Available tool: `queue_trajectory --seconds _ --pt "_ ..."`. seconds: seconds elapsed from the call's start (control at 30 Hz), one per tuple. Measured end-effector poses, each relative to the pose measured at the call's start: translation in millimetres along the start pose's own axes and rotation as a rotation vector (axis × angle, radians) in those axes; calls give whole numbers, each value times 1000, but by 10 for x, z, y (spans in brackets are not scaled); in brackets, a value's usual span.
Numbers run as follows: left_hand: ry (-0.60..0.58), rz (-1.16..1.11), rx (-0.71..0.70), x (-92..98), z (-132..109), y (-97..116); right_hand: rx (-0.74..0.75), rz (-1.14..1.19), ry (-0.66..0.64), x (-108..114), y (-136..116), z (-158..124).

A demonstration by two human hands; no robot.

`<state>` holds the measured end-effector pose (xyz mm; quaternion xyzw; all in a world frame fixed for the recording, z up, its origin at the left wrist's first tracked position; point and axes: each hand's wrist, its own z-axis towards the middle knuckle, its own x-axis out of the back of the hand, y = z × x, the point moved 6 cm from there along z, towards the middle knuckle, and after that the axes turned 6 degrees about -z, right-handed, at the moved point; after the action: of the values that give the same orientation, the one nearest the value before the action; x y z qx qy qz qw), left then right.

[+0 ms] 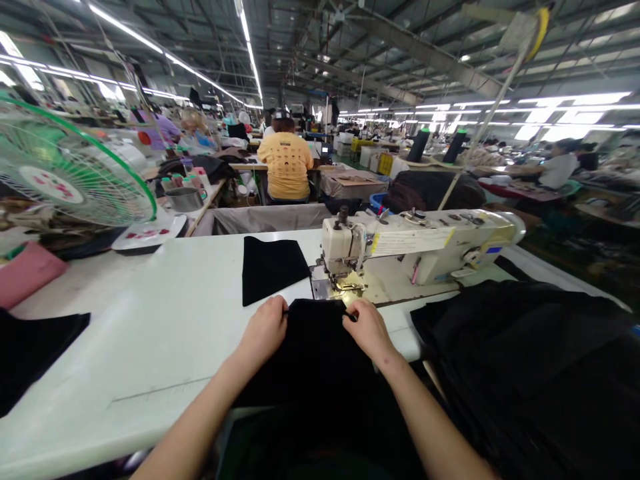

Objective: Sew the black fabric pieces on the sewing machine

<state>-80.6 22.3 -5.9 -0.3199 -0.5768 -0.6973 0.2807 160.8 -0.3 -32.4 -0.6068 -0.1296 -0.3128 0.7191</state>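
Note:
Both of my hands hold a piece of black fabric (317, 347) by its far corners, stretched flat just in front of the sewing machine. My left hand (270, 325) pinches the left corner, and my right hand (367, 327) grips the right one close to the needle area. The sewing machine (400, 243) is cream coloured, with a paper strip along its arm. Its metal needle plate (323, 288) lies a little beyond the fabric's far edge. Another black fabric piece (273, 267) rests on the white table, left of the machine head.
A large pile of black fabric (535, 347) lies at the right. More black cloth (35, 353) is at the table's left edge. A green-rimmed fan (65, 167) stands at the left, near a metal cup (184, 199). A person in a yellow shirt (286, 163) sits ahead.

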Motion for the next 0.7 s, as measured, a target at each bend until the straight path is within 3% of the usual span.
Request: queue_trajectory --seconds 0.1,0.27,0.33,0.43,0.53,0.7 --pt "86 -153 -4 116 -134 43 -11 155 9 32 3 -54" --pt "211 -842 97 357 -384 42 -93 437 -71 75 2 -182" --pt "212 -980 153 390 -438 39 -145 530 -47 126 8 -217" --pt "234 -1064 184 419 -471 42 -191 547 53 233 15 -254" --pt "292 -1092 191 451 -493 44 -124 470 136 337 -34 -276" --pt "301 -1087 194 494 -516 87 -157 504 188 398 18 -305"
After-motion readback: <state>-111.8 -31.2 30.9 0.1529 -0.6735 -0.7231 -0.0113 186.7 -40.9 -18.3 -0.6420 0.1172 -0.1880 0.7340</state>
